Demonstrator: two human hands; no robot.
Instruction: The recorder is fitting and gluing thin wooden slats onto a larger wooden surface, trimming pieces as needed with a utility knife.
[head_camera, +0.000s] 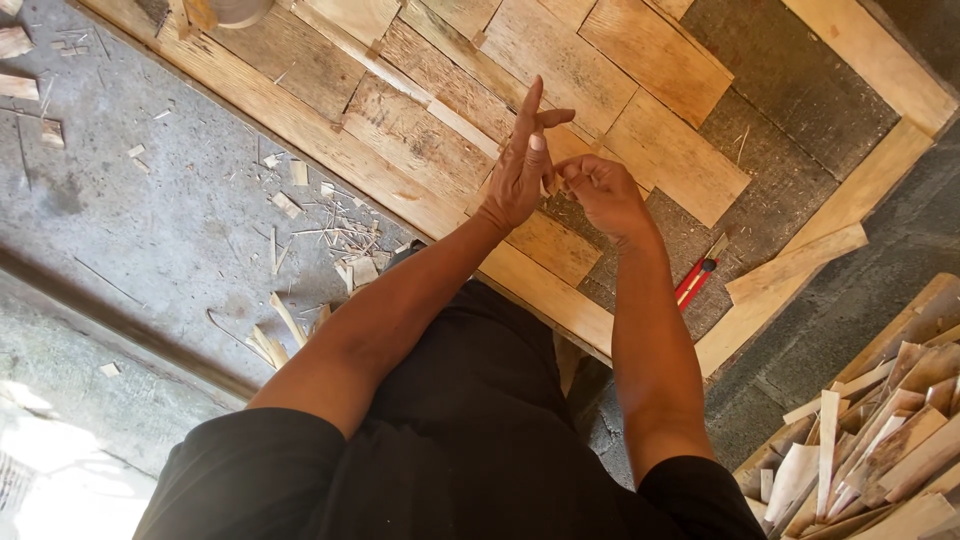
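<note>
Judging the risk first: we think splinters are likely, given bare hands above rough planks (420, 140) and loose offcuts (880, 440) near right. The left hand (520, 170) is spread, fingers extended, holding nothing. The right hand (600, 195) is half curled, fingertips touching the left palm; we cannot tell whether it pinches anything. A red knife (697, 278) lies just right, untouched.

left hand (520, 175) fingers spread | right hand (597, 190) curled, touching it | above wooden panel (420, 130)

wood scrap pile (880, 430) cut off at right edge, red-handled tool (697, 279) partly hidden
</note>
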